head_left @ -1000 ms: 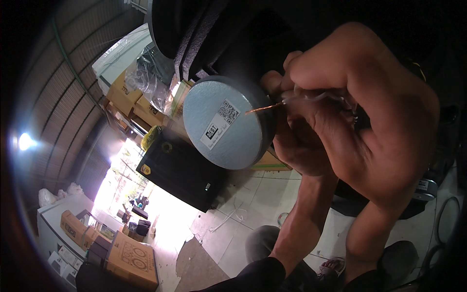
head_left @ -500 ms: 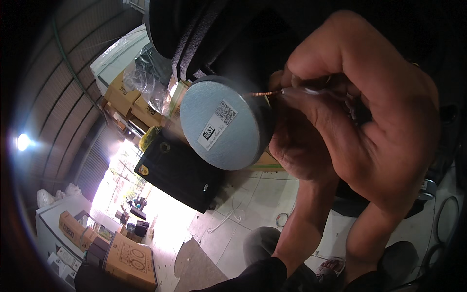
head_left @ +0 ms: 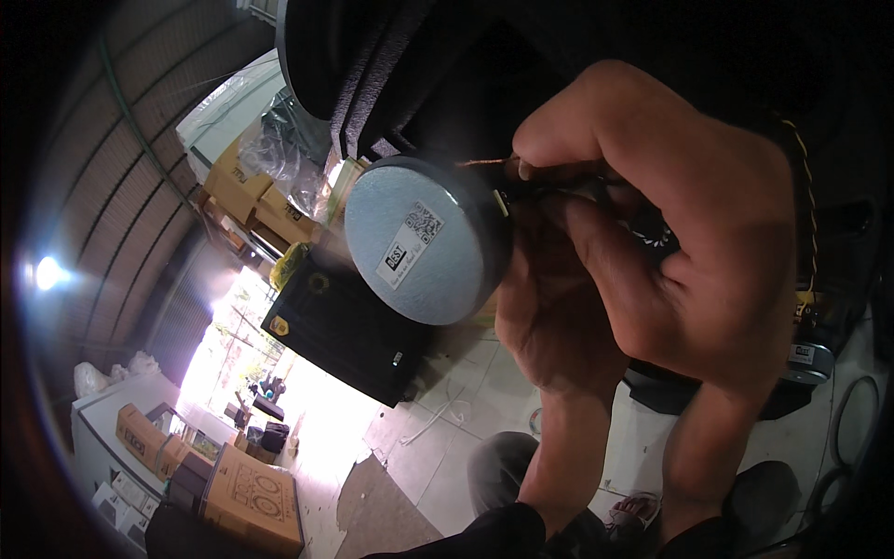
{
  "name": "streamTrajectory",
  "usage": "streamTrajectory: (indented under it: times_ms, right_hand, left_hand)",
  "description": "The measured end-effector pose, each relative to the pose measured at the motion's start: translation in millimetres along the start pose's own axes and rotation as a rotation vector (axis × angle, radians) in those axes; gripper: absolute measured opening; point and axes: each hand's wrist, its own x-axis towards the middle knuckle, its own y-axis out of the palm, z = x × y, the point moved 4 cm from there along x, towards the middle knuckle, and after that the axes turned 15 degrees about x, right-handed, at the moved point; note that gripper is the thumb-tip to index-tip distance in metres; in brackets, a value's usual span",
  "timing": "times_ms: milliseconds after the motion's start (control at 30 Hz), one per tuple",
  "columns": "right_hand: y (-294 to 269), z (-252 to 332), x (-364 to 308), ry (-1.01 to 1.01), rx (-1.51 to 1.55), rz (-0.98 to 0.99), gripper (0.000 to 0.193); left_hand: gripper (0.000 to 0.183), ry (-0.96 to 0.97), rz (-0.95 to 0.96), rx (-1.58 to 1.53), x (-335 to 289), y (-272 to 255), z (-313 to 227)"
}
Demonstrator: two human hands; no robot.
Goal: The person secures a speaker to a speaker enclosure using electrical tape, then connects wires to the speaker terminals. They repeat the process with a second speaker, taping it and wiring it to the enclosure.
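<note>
A loudspeaker driver hangs in front of me, its black ribbed frame above and its round magnet below. The magnet's back is blue-grey and bears a white label. Beside it my right hand pinches a wire with thumb and forefinger. The wire's bare copper end sticks out toward the magnet's upper edge. A small brass-coloured tab shows at the magnet's side. Close against that side, under my right hand, is my left hand, curled; its fingertips are mostly hidden.
At the right, a second magnet sits low, with a twisted yellow-and-black wire above it. A large black cabinet stands on the tiled floor. Cardboard boxes lie at the lower left; more cartons are stacked behind.
Both hands have shifted slightly left, closer to the magnet. The right fingers have closed further along the wire, and less bare copper shows. The brass-coloured tab has come into view.
</note>
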Motion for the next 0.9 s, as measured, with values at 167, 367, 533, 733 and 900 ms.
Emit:
streamTrajectory:
  times_ms: [167,367,533,733,900]
  right_hand:
    - [5.1,6.6,0.8,0.016,0.026,-0.081,0.034]
    - [12.0,3.9,-1.2,0.043,0.041,-0.151,0.036]
    - [11.2,-0.8,-2.3,0.054,0.051,-0.138,0.040]
    - [8.7,3.4,3.3,-0.011,0.102,-0.105,0.043]
    - [10.1,3.7,3.6,-0.044,0.115,-0.102,0.042]
  left_hand:
    - [0.048,0.030,-0.001,0.033,-4.7,1.9,-6.9]
    - [0.048,0.063,-0.010,0.062,-11.8,4.1,-11.6]
    - [0.049,0.038,-0.059,0.096,-18.4,0.9,-15.0]
    - [0.042,0.047,-0.121,0.152,-29.7,-3.9,-17.1]
    - [0.033,0.167,0.035,0.682,-32.2,6.0,-37.0]
